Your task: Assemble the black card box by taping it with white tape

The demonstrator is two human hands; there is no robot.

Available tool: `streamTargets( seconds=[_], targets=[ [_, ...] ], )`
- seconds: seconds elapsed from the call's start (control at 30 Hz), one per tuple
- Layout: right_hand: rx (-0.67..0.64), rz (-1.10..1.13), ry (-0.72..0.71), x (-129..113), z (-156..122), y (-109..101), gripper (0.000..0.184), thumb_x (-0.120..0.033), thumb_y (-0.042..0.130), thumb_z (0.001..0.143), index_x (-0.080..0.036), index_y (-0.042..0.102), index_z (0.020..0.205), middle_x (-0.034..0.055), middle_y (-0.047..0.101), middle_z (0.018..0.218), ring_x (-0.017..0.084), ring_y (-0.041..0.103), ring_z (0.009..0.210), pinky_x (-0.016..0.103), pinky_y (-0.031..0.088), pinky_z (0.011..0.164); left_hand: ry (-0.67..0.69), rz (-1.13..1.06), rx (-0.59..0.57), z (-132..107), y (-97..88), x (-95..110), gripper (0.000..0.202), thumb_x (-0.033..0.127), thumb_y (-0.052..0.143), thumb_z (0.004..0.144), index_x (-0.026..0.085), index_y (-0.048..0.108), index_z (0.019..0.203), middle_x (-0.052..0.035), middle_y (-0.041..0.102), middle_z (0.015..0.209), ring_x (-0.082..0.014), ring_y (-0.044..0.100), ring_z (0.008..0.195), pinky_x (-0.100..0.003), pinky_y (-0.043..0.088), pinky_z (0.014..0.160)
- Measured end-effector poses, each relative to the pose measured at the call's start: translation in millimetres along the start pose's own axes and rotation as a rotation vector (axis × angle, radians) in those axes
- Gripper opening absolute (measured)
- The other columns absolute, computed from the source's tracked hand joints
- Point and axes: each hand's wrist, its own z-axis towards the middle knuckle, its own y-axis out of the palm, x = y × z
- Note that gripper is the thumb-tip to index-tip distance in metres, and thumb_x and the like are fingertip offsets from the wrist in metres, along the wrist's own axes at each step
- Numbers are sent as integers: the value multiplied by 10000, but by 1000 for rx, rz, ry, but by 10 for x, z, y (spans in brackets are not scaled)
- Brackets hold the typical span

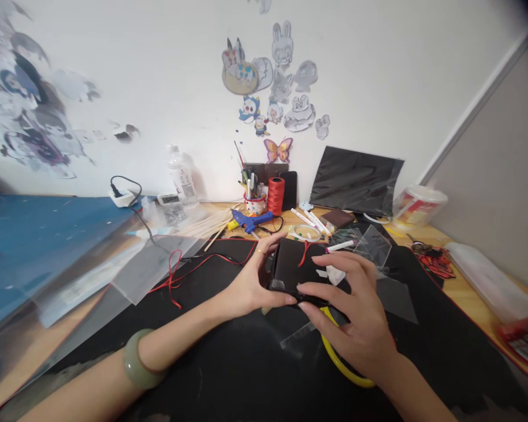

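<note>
My left hand (250, 281) grips the left edge of a small black box (297, 266) that rests on a black mat (229, 363), thumb under its near corner and fingers curled over the top. My right hand (356, 310) lies over the box's right side with fingers spread, the fingertips pressing on its near edge and top. A red wire (305, 252) runs across the top of the box. A yellow ring (338, 360) lies on the mat under my right wrist. A green bangle (136, 358) sits on my left forearm.
Red and black wires (176, 275) trail on the mat at left. Behind stand a blue glue gun (250, 221), red thread spool (276, 195), pen cup (255, 202), water bottle (181, 176) and markers (312, 221). Clear plastic sheets (374, 246) lie right; a blue board (35, 246) is left.
</note>
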Motion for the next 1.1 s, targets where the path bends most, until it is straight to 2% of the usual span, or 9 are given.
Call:
streamTargets(
  seconds=[0.17, 0.3, 0.53, 0.7, 0.8, 0.87, 0.93, 1.0, 1.1],
  targets=[
    [50, -71, 6, -3, -6, 28, 252, -154, 662, 696, -238, 611, 927, 69, 490, 1112, 273, 420, 1056, 463, 345, 913, 96, -64, 61, 14, 21, -90, 864, 223, 791, 565, 216, 331, 1296, -89, 367, 1349, -285, 331, 1260, -386, 277, 1053],
    [43, -50, 55, -24, -27, 49, 319, -203, 670, 702, -247, 555, 997, 70, 484, 1111, 265, 422, 1050, 453, 349, 915, 108, -106, 71, 23, 40, -120, 839, 221, 785, 573, 230, 336, 1281, -77, 401, 1303, -268, 367, 1227, -369, 322, 1022],
    [116, 335, 331, 69, -37, 69, 631, -346, 702, 676, -294, 407, 1232, 74, 387, 1247, 276, 354, 1212, 459, 293, 1022, 99, -92, 56, 14, 43, -76, 846, 235, 800, 547, 249, 343, 1259, -74, 406, 1276, -281, 365, 1226, -380, 330, 1016],
    [-47, 500, 466, 114, -41, 98, 1004, -536, 734, 550, -304, 200, 1368, 65, 218, 1447, 284, 189, 1338, 471, 162, 1091, 89, -86, 22, 5, 33, -29, 888, 270, 825, 511, 260, 318, 1240, -79, 382, 1284, -286, 392, 1206, -399, 304, 1032],
    [-156, 645, 529, 73, -83, 140, 1112, -624, 683, 523, -337, 66, 1401, 54, 115, 1498, 282, 122, 1364, 486, 188, 1079, 100, -7, 22, -16, 62, -7, 928, 299, 824, 509, 245, 278, 1256, -93, 360, 1302, -297, 340, 1244, -402, 262, 1060],
    [-202, 743, 588, 50, -111, 177, 1139, -614, 693, 519, -363, 19, 1403, 49, 101, 1505, 281, 132, 1363, 491, 231, 1060, 77, 82, 34, -36, 91, -8, 1008, 299, 820, 516, 239, 200, 1308, -113, 271, 1364, -304, 264, 1290, -411, 220, 1083],
    [-214, 804, 633, 54, -122, 207, 1111, -570, 723, 523, -378, 66, 1398, 38, 97, 1507, 278, 134, 1363, 493, 229, 1058, 16, 159, 52, -53, 115, -17, 1128, 297, 822, 506, 243, 92, 1363, -126, 110, 1438, -319, 164, 1329, -438, 166, 1100],
    [-224, 816, 645, 91, -107, 217, 1003, -518, 745, 541, -371, 206, 1374, 19, 81, 1511, 272, 105, 1368, 488, 193, 1071, -55, 158, 51, -61, 124, -21, 1217, 272, 828, 487, 259, 16, 1394, -117, 20, 1469, -333, 120, 1341, -464, 133, 1102],
    [-220, 825, 704, 178, -56, 196, 800, -440, 739, 607, -327, 373, 1309, 30, 177, 1494, 268, 180, 1354, 473, 207, 1071, -156, -34, -21, -53, 101, 20, 1195, 186, 794, 530, 289, -9, 1409, -104, 177, 1459, -318, 246, 1312, -466, 198, 1082]
  ],
)
